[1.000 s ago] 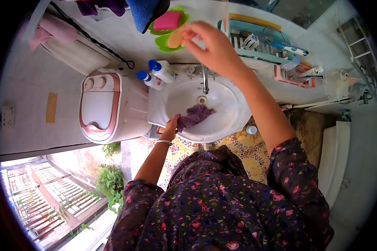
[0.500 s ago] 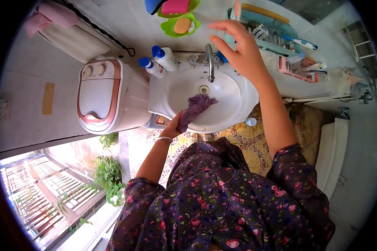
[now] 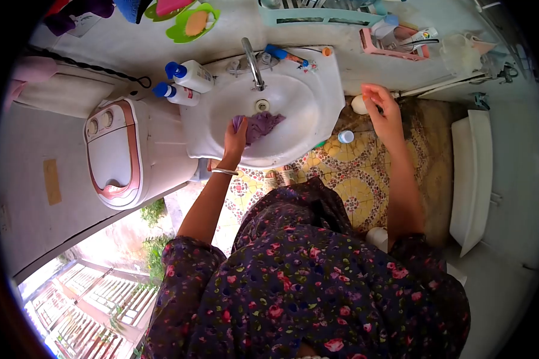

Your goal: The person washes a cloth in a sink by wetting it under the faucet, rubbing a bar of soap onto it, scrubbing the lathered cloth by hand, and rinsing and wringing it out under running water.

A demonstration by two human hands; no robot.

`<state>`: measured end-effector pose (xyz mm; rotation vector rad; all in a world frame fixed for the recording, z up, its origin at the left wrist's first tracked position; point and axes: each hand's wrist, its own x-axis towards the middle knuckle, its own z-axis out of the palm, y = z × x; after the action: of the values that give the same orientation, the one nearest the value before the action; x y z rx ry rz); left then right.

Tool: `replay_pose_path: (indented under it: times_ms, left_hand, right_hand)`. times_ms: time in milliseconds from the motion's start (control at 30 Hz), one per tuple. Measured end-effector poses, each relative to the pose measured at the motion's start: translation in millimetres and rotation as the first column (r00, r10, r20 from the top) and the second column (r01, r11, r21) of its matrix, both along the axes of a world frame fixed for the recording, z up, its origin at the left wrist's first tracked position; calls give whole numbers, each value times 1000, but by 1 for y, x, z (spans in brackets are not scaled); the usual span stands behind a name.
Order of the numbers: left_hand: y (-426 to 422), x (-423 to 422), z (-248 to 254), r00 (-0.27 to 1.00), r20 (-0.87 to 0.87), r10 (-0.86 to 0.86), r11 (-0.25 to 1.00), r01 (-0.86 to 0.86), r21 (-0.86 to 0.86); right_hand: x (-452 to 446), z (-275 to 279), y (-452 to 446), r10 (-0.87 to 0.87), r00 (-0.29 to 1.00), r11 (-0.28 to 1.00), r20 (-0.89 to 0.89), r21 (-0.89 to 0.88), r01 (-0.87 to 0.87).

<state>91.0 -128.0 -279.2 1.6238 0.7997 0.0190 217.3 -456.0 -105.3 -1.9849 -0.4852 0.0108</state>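
My left hand (image 3: 236,141) is closed around one end of a crumpled purple cloth (image 3: 263,127). The rest of the cloth lies in the white washbasin (image 3: 313,128), just below the drain. Above the basin stands a chrome tap (image 3: 253,64); I see no water running from it. To the right of the basin, my right hand (image 3: 384,116) hangs in the air over the floor, holding nothing, with thumb and fingers loosely bent and apart. Partly behind its fingertips is a round white object (image 3: 359,105) whose kind I cannot make out.
Two pump bottles (image 3: 193,76) with blue tops stand at the basin's left, near a small washing machine (image 3: 111,155). A blue tube (image 3: 286,55) lies behind the tap. Green soap dish (image 3: 185,33) and pink rack (image 3: 395,49) hang on the wall. A white-lidded container (image 3: 345,137) stands below.
My right hand has moved down from the wall shelf to beside the basin. My left hand has moved the cloth further into the basin. The camera view has shifted.
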Motion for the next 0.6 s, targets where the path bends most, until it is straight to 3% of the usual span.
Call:
replay_pose_path:
  times_ms: [67, 200, 267, 333, 400, 433, 467, 500, 600]
  left_hand:
    - [-13, 14, 41, 974, 201, -103, 992, 88, 86]
    - [-31, 30, 93, 935, 294, -198, 955, 117, 272]
    - [-38, 32, 122, 914, 362, -183, 980, 200, -9]
    - [-30, 42, 95, 893, 433, -124, 979, 181, -93]
    - [-13, 47, 43, 959, 285, -9, 948, 98, -301]
    - [-4, 41, 13, 958, 287, -8, 949, 97, -299]
    - [8, 34, -19, 988, -27, -149, 986, 151, 71]
    - [18, 28, -41, 918, -365, -153, 869, 301, 393]
    - [33, -4, -60, 868, -492, -69, 801, 342, 491]
  right_hand:
    - [-14, -14, -15, 9, 1000, 1000, -11, -27, -9]
    - [-46, -35, -13, -18, 988, 999, -154, 30, 22]
    - [-57, -36, -6, -9, 983, 999, -181, 38, 16]
    - [-68, -36, 3, 47, 973, 999, -226, 4, -47]
    - [-77, -35, 16, 63, 976, 998, -207, 6, -63]
    - [-81, -34, 21, 97, 970, 995, -221, -14, -103]
    - [-84, -33, 25, 130, 963, 989, -236, -34, -142]
    - [-89, -30, 29, 129, 963, 989, -235, -34, -141]
    - [-98, -22, 30, 166, 953, 977, -253, -92, -195]
